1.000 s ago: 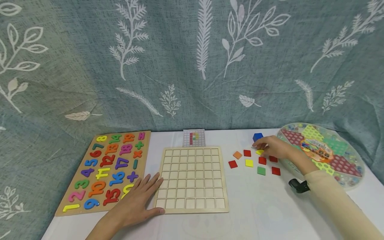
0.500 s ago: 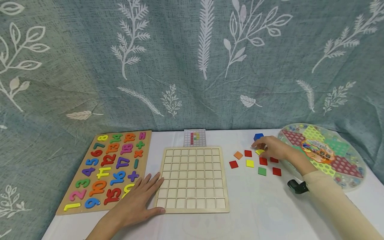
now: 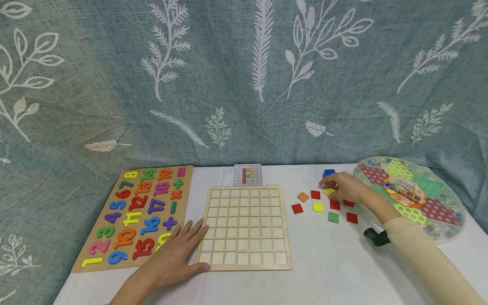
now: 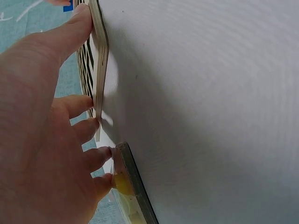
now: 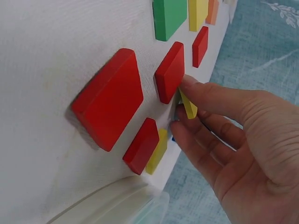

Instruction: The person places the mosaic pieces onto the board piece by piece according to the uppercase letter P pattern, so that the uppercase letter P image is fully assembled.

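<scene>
Right hand: the right hand (image 3: 345,187) pinched a yellow tile (image 3: 328,192) between thumb and fingertips.
Yellow tile's place: right of the grid board (image 3: 244,267), just beyond 1 red tile (image 3: 334,205), with the blue block (image 3: 329,173) farther back.
Good pinch: I judged a light hold on opposite edges best, thumb clear of that red tile, and a straight lift before any sideways travel, sparing the neighbours.
Yellow tile's tilt: it leaned off level, 1 edge higher; whether its low edge touched the table, I couldn't tell.
Long axis: none I could make out; fingers hid part, but it looked square.
Left hand: the left hand (image 3: 177,252) gripped nothing, fingers straight, thumb against the board's near left corner.
</scene>
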A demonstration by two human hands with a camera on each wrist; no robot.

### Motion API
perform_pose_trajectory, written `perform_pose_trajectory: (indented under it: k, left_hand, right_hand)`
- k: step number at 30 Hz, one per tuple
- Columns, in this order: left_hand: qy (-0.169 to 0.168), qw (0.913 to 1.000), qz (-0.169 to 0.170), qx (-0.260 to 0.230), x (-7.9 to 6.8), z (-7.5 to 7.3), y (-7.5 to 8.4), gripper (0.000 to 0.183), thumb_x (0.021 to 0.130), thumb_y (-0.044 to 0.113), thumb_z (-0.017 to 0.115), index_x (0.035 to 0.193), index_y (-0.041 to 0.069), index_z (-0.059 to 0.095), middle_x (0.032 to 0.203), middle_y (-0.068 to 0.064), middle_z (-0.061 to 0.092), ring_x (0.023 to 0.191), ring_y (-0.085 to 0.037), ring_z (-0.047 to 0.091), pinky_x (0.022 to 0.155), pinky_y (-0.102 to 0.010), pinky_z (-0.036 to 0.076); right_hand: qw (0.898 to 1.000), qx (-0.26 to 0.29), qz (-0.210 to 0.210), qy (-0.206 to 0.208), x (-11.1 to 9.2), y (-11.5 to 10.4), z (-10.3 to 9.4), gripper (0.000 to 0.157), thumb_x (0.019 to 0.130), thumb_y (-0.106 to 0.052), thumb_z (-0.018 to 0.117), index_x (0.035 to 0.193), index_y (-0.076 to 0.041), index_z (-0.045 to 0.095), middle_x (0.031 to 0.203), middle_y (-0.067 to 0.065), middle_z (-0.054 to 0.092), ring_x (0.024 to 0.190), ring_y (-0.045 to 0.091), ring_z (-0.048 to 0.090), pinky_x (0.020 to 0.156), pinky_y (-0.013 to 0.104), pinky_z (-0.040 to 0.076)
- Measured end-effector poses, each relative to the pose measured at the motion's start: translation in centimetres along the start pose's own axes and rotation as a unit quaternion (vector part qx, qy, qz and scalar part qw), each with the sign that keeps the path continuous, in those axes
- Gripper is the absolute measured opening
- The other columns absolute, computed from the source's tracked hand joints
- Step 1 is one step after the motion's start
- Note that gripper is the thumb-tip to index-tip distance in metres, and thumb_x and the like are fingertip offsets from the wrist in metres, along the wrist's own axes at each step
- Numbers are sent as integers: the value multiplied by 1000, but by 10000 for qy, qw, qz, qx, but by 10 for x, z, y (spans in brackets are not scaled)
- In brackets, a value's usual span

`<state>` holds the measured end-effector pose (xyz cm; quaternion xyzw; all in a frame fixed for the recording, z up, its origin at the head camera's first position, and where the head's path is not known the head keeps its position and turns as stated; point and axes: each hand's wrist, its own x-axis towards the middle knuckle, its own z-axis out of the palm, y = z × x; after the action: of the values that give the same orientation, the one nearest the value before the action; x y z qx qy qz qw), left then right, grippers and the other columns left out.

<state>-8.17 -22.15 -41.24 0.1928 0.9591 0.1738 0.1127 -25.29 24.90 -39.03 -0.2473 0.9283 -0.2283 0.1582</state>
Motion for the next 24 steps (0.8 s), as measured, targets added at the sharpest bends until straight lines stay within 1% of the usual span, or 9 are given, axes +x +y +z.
perform_pose_trajectory:
  k: [4, 11, 15, 18, 20, 24]
  left_hand:
    - [-34, 10000, -38, -7, 0, -1, 0, 98, 81, 73, 58, 152, 11, 36, 161, -9, 26, 146, -41, 19, 119, -58, 13]
    - [14, 10000, 14, 30, 0, -2, 1, 97, 81, 73, 57, 152, 11, 36, 161, -9, 26, 146, -41, 21, 119, -58, 14]
    - [-10, 10000, -9, -2, 0, -3, 3, 97, 81, 73, 57, 152, 11, 36, 161, -9, 26, 146, -41, 20, 119, -58, 13]
    - [-42, 10000, -49, -36, 0, -4, 3, 98, 81, 74, 57, 152, 11, 36, 161, -9, 26, 146, -41, 19, 119, -58, 12]
    - [-48, 10000, -49, -44, 0, -4, 3, 98, 81, 75, 55, 153, 11, 36, 161, -8, 25, 146, -40, 19, 119, -58, 12]
    - [-54, 10000, -39, -40, -1, -5, 3, 98, 81, 75, 55, 153, 11, 35, 161, -8, 25, 146, -41, 19, 119, -58, 13]
  right_hand:
    - [10000, 3, 38, -54, 1, 0, -1, 37, 85, -1, 73, 121, 4, 65, 110, 15, 68, 103, 33, 63, 86, 43, 58]
    - [9999, -27, 94, -59, 1, 0, -2, 35, 86, 0, 70, 120, 3, 65, 105, 11, 67, 94, 25, 61, 81, 38, 58]
    - [10000, -15, 11, -32, 3, 0, -3, 33, 87, -1, 70, 120, 4, 65, 95, 6, 67, 85, 20, 60, 73, 32, 56]
    - [9999, -72, -135, 28, 3, 0, -4, 33, 87, 0, 70, 119, 5, 65, 91, 4, 67, 82, 18, 61, 69, 29, 54]
    - [9996, -115, -221, 112, 3, 0, -5, 31, 87, 1, 70, 117, 4, 66, 92, 4, 68, 84, 20, 62, 71, 31, 55]
    - [9982, -141, -459, 367, 2, -2, -7, 22, 86, 5, 70, 108, 3, 70, 96, 7, 70, 87, 22, 64, 76, 36, 57]
